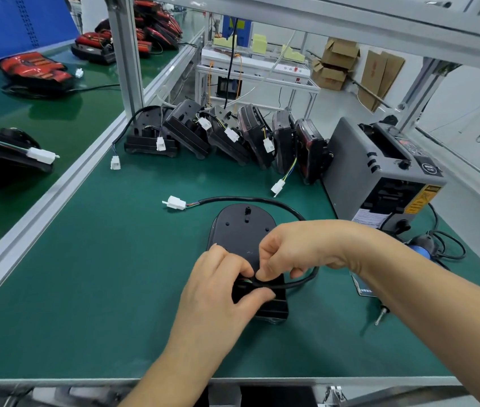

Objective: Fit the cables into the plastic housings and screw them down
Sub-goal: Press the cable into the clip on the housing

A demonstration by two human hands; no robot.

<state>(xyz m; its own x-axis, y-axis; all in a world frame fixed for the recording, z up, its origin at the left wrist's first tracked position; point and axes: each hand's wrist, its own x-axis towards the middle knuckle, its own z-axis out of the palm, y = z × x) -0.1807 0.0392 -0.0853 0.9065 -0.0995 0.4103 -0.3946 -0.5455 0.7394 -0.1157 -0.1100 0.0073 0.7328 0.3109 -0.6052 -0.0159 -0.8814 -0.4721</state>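
A black plastic housing [243, 227] lies flat on the green mat in front of me. Its black cable [250, 199] loops from the near end round the right side and ends in a white connector [175, 202] at the far left. My left hand [221, 292] holds the housing's near end, thumb and fingers curled on it. My right hand [294, 251] pinches the cable against that near end. The spot where the cable enters the housing is hidden by my fingers.
A row of several black housings [227, 136] with white connectors leans along the back of the mat. A grey tape dispenser [379, 171] stands at the right. A screwdriver tip [381, 315] and blue tool [422, 248] lie behind my right forearm. Red lamp units [34, 69] sit on the left conveyor.
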